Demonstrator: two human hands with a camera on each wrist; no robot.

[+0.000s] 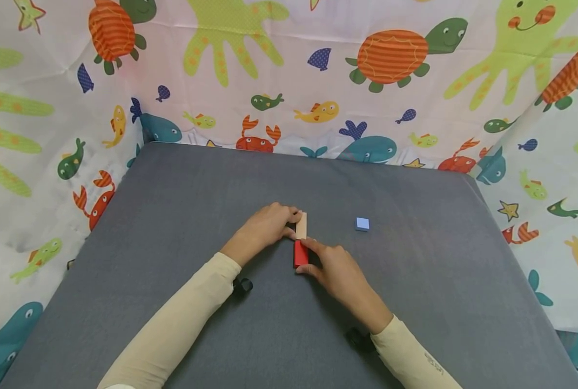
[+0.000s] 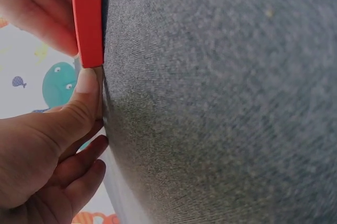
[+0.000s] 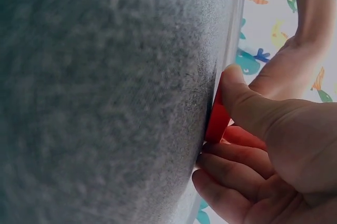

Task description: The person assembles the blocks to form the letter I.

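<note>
A red block (image 1: pixel 301 254) lies on the grey surface, end to end with a pale wooden block (image 1: pixel 301 225) just beyond it. My left hand (image 1: pixel 268 224) pinches the wooden block between thumb and fingers. In the left wrist view that thumb presses close to the red block's (image 2: pixel 88 21) end, and most of the wooden block is hidden. My right hand (image 1: pixel 340 270) grips the red block by its ends, thumb at the near end and fingers at the far one. The right wrist view shows the red block (image 3: pixel 217 118) between this thumb and the fingers.
A small light-blue block (image 1: pixel 362 224) lies to the right of the wooden block. The grey cloth surface (image 1: pixel 211 183) is bordered by a white curtain (image 1: pixel 318 129) printed with sea animals at the back and both sides.
</note>
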